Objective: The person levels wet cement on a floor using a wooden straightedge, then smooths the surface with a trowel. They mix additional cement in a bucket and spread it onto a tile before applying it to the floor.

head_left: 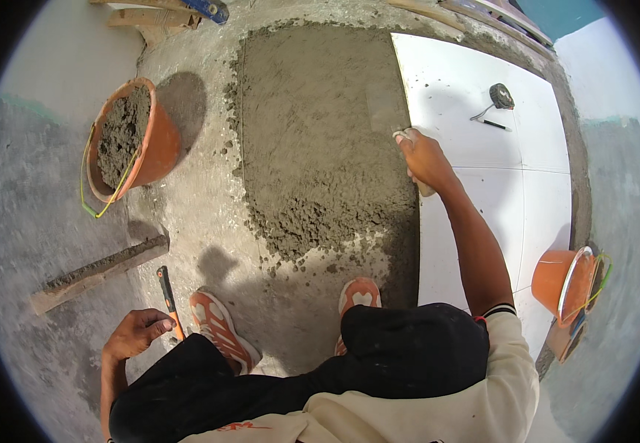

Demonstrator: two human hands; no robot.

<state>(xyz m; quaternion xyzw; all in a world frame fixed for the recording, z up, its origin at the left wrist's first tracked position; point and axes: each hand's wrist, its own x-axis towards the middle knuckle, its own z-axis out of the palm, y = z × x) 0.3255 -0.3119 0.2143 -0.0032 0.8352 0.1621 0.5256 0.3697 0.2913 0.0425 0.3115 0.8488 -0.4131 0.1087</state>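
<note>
My right hand (427,162) is closed round the pale handle of a trowel (425,189), at the border between the grey mortar bed (312,111) and the white tiles (482,214). Its blade is hard to tell from the mortar. Smooth mortar covers the far part of the bed; the near part is lumpy and loose. Above my left knee, my left hand (138,334) has its fingers curled in, and nothing shows in them. Beside its fingertips lies a tool with a black and orange handle (169,292); its lower end is hidden.
An orange bucket of mortar (159,148) stands tilted at the left, above a mortar-crusted straight bar (102,273). On the tiles are a dark round object with a cord (501,96) and a black pen (495,125). Another orange bucket (556,280) is at the right, by the wall.
</note>
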